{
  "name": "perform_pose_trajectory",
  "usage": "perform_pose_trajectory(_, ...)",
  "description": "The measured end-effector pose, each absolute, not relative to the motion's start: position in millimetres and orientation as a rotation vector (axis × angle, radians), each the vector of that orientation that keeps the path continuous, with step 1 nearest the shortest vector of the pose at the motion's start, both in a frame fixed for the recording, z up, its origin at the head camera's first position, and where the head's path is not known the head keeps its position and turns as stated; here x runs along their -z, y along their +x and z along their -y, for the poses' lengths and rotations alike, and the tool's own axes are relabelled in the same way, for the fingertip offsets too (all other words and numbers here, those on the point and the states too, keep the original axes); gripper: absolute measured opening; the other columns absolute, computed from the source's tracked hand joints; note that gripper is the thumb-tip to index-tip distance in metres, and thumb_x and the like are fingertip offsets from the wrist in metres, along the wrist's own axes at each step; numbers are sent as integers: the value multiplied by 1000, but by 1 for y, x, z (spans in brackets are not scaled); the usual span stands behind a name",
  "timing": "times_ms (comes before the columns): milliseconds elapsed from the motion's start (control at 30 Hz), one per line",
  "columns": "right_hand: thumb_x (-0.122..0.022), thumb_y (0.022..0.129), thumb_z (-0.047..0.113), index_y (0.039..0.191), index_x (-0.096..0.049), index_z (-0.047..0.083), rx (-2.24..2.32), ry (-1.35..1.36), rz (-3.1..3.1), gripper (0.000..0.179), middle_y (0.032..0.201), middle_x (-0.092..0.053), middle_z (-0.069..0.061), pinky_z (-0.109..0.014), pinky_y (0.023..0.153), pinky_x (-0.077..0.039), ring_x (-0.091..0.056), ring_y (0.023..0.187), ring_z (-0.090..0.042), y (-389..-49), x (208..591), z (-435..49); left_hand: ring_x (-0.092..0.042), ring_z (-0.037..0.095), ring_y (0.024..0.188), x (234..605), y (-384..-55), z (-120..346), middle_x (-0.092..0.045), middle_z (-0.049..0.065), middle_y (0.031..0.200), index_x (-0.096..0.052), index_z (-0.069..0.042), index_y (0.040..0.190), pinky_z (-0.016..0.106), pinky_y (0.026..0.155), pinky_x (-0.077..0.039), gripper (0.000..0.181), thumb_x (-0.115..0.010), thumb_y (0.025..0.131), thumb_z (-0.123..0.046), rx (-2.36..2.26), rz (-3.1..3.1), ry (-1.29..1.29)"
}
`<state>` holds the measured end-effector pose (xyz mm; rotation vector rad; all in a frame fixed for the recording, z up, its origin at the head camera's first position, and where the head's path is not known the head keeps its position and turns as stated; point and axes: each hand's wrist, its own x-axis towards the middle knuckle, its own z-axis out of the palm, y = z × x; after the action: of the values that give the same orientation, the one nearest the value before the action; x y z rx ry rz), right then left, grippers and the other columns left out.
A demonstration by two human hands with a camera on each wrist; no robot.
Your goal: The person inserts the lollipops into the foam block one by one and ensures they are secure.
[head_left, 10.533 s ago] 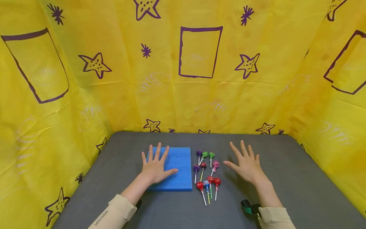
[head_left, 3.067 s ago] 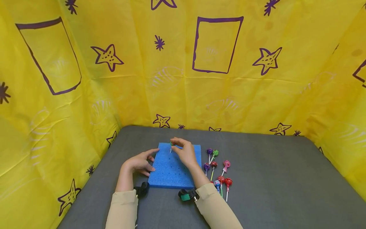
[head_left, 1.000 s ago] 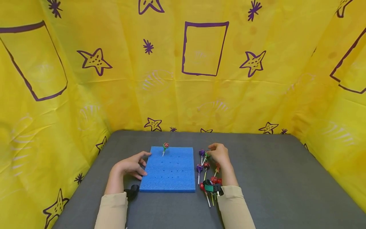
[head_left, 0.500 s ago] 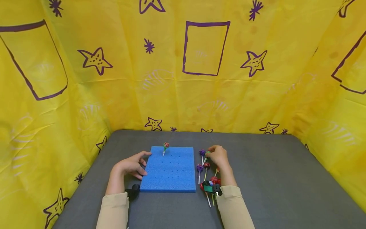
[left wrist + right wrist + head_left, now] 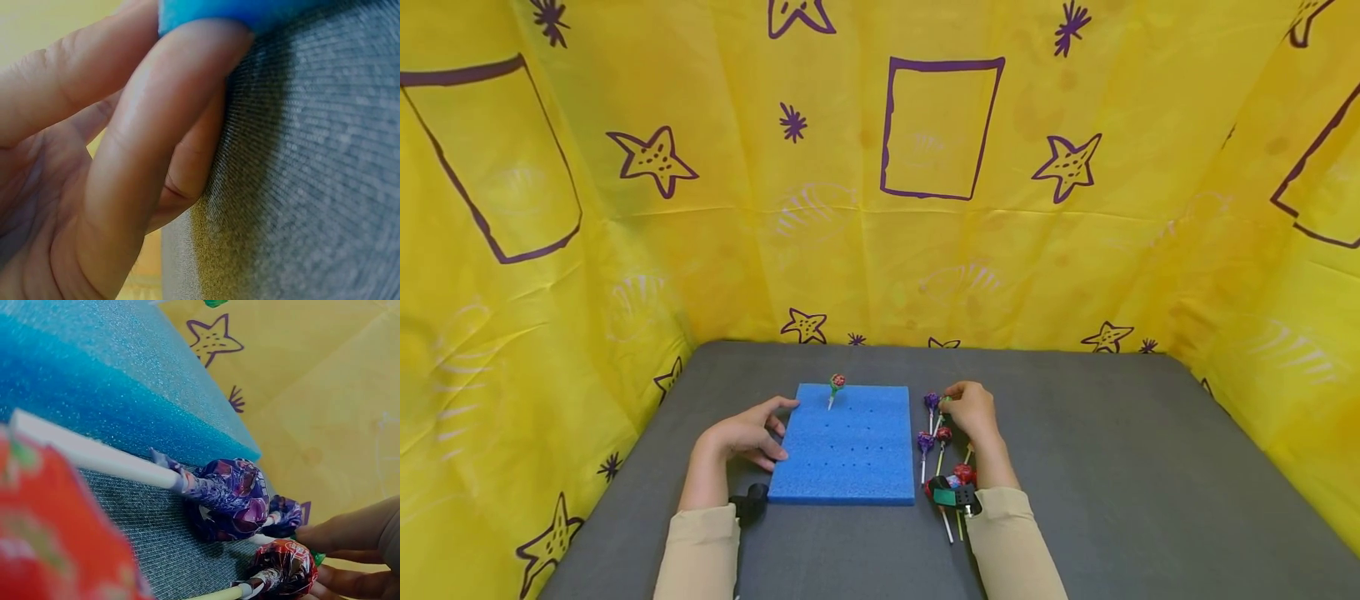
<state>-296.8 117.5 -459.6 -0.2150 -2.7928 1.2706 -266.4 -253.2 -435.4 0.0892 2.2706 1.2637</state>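
A blue foam block (image 5: 857,483) with small holes lies on the dark table. Near its far left corner stands a lollipop (image 5: 837,382) in a green and red wrapper, stick down in the foam. My left hand (image 5: 741,435) rests against the block's left side, index finger and thumb apart on the edge; in the left wrist view the thumb (image 5: 144,137) touches the foam. Right of the block, my right hand (image 5: 973,410) pinches a green-wrapped lollipop (image 5: 946,402) at its head, the stick slanting down toward me. In the right wrist view its head is mostly hidden.
Around the right hand lie two purple lollipops (image 5: 925,442), a dark red one (image 5: 943,434) and several red and blue ones (image 5: 964,473), partly covered by the right wrist's camera strap (image 5: 951,496). A yellow patterned cloth (image 5: 940,275) walls in the table.
The right hand placed the green and red lollipop in the foam, let go and moved right to another green lollipop, now pinched. The left hand, first spread over the block, stays at its left edge.
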Motion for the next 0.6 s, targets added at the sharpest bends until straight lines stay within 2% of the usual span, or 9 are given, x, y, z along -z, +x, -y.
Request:
perform_pose_trajectory(333, -72, 82, 15, 103, -74, 3, -1258, -221, 2747, 24, 105, -74, -17, -51, 92, -52, -65, 101, -37, -297, 457, -120, -61, 21, 72, 436, -267, 253, -45, 17, 110, -28, -16, 153, 32, 63, -61, 90, -78, 80, -1, -1272, -2255, 92)
perform_pose_trajectory(600, -70, 83, 17, 105, -74, 5, -1252, -225, 2708, 26, 104, -74, -16, -50, 88, -52, -65, 99, -36, -295, 447, -121, -61, 20, 71, 435, -268, 254, -45, 16, 108, -29, -16, 153, 32, 62, -61, 89, -77, 80, 1, -1278, -2249, 81)
